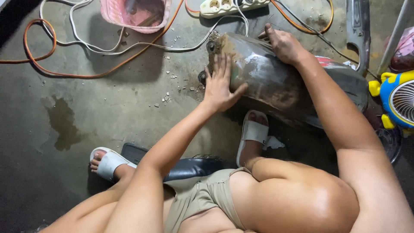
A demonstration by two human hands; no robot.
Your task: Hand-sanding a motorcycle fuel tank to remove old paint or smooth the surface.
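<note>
A dark, dusty, rounded metal body part [276,80], like a small vehicle's fender or tank, lies on the concrete floor in front of me. My left hand [220,84] rests flat on its near left side with fingers spread and the thumb out to the right. My right hand [282,43] lies on its far top edge, fingers curled over the rim. Neither hand grips anything else. I am seated low, with my knees and both feet in white slide sandals [254,131] showing below the part.
Orange [51,71] and white cables [108,47] loop over the floor at the back left. A pink basket [136,15] and a white power strip [228,6] sit at the far edge. A blue-and-yellow small fan [399,101] stands at right. A wet stain [62,123] marks the floor.
</note>
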